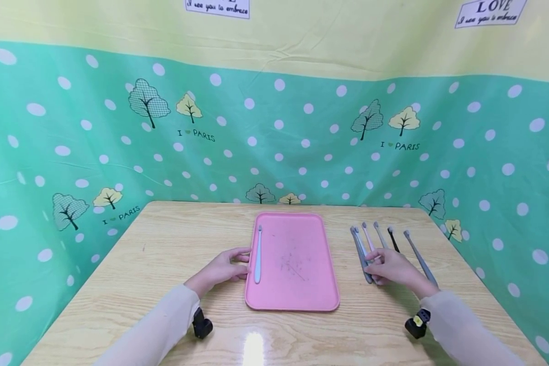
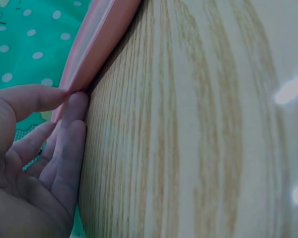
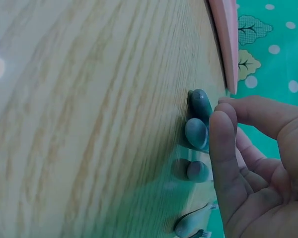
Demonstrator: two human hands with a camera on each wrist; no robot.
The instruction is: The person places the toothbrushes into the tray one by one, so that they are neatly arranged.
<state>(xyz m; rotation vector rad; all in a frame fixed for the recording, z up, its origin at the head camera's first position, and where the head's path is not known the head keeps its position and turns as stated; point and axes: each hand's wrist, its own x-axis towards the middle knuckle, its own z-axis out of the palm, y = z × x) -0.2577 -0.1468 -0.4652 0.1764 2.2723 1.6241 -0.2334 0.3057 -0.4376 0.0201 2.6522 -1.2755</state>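
My left hand pinches the left rim of a pink tray, thumb above and fingers along its side in the left wrist view. A light blue toothbrush lies lengthwise at the tray's left side. To the right of the tray, my right hand bends over a row of toothbrushes, thumb and forefinger pinching at a light blue toothbrush. Beside it lies a dark grey toothbrush. The fingers partly hide a pink toothbrush. Several rounded handle ends, one a grey handle end, show close to the fingertips.
Further right lie a grey toothbrush, a black toothbrush and a blue-grey toothbrush. All rest on a wooden table. A green dotted curtain hangs behind and at both sides.
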